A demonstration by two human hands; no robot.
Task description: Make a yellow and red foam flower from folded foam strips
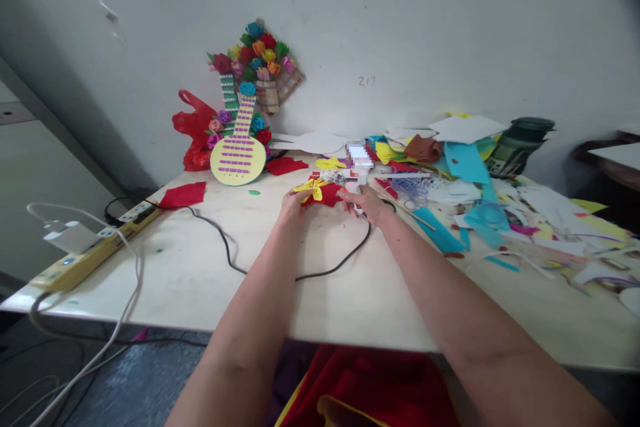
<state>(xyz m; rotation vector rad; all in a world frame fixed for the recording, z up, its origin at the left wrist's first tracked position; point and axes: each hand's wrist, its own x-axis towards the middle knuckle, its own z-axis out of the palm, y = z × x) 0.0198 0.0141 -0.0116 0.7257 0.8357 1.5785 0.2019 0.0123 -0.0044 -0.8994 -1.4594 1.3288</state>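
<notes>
Near the middle of the table, my left hand point(294, 203) pinches a yellow paper flower point(316, 189) at its left side. A piece of red paper point(330, 195) lies against the flower, between my hands. My right hand point(374, 205) is wrapped round the grip of a white glue gun point(358, 191), whose front end points left toward the flower. From the gun a black cord point(345, 264) loops over the tabletop to the left. Exactly where the nozzle meets the flower is too small to make out.
A yellow power strip point(95, 247) with a white charger point(73, 238) lies at the left. Behind stand a yellow paper guitar point(238, 161), a red plastic bag point(195, 130) and paper flowers point(260, 50). Paper scraps point(545, 213) and a dark green bottle point(520, 147) cover the right.
</notes>
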